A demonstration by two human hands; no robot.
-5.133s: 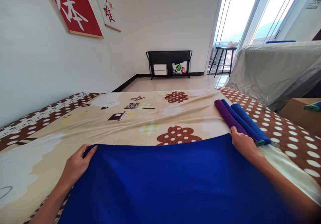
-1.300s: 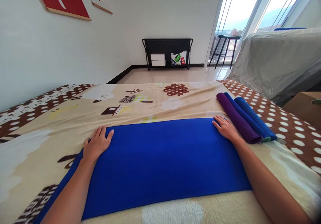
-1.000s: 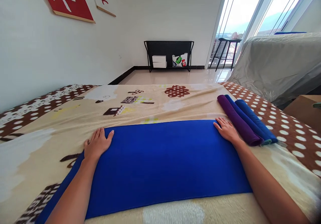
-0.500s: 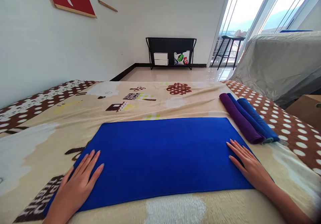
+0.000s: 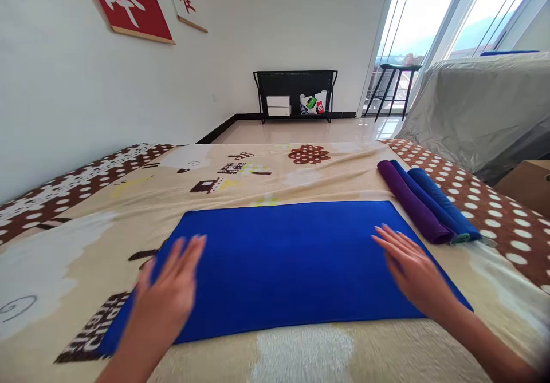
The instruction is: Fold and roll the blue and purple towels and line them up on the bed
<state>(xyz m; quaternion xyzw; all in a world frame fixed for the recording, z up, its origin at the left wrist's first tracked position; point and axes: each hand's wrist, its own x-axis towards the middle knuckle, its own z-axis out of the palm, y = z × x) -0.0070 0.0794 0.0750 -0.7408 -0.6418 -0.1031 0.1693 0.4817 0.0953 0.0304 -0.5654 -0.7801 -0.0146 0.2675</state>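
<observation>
A folded blue cloth (image 5: pixel 283 263) lies flat across a patterned blanket (image 5: pixel 266 177) in front of me. My left hand (image 5: pixel 169 291) is over the cloth's left end, fingers stretched out and blurred by motion, holding nothing. My right hand (image 5: pixel 408 271) is over the cloth's right end, fingers spread flat, also holding nothing. Just right of the cloth lie rolled towels side by side: a purple roll (image 5: pixel 412 208) and a blue roll (image 5: pixel 444 205).
A white wall with red hangings (image 5: pixel 129 5) runs along the left. A black rack (image 5: pixel 295 94) with boxes stands at the far wall. A stool (image 5: pixel 393 85) is by the glass doors. A grey covered piece of furniture (image 5: pixel 476 108) and a cardboard box (image 5: pixel 524 182) are at right.
The cloth was laid flat and my hands rested on its far corners; they slid back to the near corners and have now lifted slightly and moved inward over the cloth.
</observation>
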